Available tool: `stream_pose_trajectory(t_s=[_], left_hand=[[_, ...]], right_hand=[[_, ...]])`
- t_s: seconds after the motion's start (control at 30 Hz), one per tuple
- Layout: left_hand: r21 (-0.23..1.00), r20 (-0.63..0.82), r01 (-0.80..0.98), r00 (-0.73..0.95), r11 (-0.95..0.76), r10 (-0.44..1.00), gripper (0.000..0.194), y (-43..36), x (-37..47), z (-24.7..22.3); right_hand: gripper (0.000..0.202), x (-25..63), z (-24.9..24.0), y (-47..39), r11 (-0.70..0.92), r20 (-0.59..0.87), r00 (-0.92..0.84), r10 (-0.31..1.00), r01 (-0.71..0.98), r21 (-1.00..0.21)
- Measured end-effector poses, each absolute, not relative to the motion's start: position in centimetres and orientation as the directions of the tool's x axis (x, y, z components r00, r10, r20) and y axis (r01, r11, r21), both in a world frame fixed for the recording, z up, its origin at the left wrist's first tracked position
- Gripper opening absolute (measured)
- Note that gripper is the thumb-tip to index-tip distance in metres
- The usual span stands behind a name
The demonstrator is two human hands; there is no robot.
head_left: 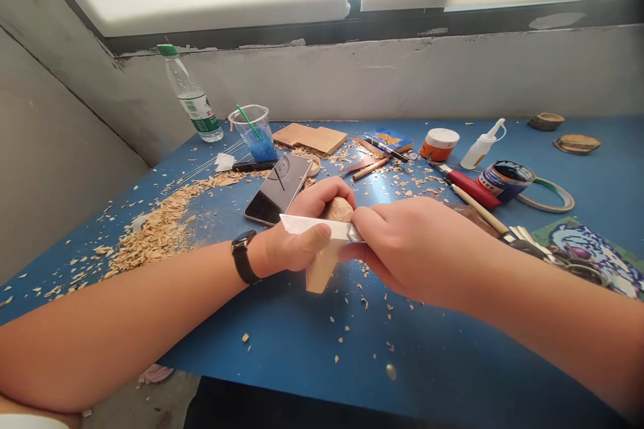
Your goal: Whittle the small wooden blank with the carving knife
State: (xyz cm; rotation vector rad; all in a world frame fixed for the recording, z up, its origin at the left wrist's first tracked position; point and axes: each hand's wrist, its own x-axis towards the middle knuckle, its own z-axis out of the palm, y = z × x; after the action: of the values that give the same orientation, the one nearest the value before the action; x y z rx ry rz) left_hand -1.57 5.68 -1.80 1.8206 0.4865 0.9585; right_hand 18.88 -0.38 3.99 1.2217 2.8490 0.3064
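My left hand (pixel 302 234) is wrapped round a pale wooden block (pixel 322 271), whose rounded upper end (pixel 340 209) shows between my two hands. Gripped in my right hand (pixel 407 241) is a utility knife (pixel 316 222), its wide, slant-tipped blade pointing left across the block. My left thumb rests against the blade. Most of the knife's handle is hidden by my right fingers. Both hands are above the blue table (pixel 282 362), and a black phone (pixel 278 189) lies just behind my left hand.
Wood shavings (pixel 155 224) are heaped at the left. A water bottle (pixel 194 94), a plastic cup (pixel 254 134) and flat boards (pixel 312 137) stand or lie behind. To the right are a jar (pixel 439 145), a glue bottle (pixel 481 145), an open tin (pixel 506 181) and a tape roll (pixel 567 200).
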Motion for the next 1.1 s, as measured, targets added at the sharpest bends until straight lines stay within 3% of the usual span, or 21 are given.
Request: stream_pose_trajectory(t_s=[0.13, 0.27, 0.53, 0.7, 0.83, 1.1], left_hand=[[0.877, 0.42, -0.079, 0.605, -0.473, 0.677, 0.079, 5.8, -1.7, -2.0], [0.908, 0.386, -0.141, 0.646, -0.394, 0.658, 0.073, 6.1, -1.7, -2.5], [0.921, 0.387, -0.241, 0.649, -0.305, 0.656, 0.06, 6.1, -1.3, -2.9], [0.952, 0.302, -0.251, 0.656, -0.178, 0.692, 0.046, 5.1, -1.0, -2.0], [0.947, 0.315, -0.144, 0.597, -0.287, 0.738, 0.052, 4.7, -1.2, -1.8], [0.917, 0.36, -0.041, 0.512, -0.396, 0.78, 0.074, 5.4, -1.3, -2.1]], right_hand=[[0.009, 18.5, 3.8, -0.4, 0.656, 0.04, -0.68, 0.732, 0.719, 0.228], [0.006, 18.5, 3.8, -0.3, 0.627, 0.05, -0.653, 0.756, 0.744, 0.23], [0.004, 18.7, 3.1, 0.0, 0.535, 0.092, -0.55, 0.83, 0.832, 0.146], [0.023, 18.8, 3.1, 0.0, 0.494, 0.193, -0.517, 0.834, 0.855, 0.156], [0.047, 18.8, 3.7, -0.1, 0.457, 0.193, -0.477, 0.857, 0.878, 0.141], [0.008, 18.1, 4.0, -1.2, 0.583, 0.088, -0.611, 0.786, 0.782, 0.222]])
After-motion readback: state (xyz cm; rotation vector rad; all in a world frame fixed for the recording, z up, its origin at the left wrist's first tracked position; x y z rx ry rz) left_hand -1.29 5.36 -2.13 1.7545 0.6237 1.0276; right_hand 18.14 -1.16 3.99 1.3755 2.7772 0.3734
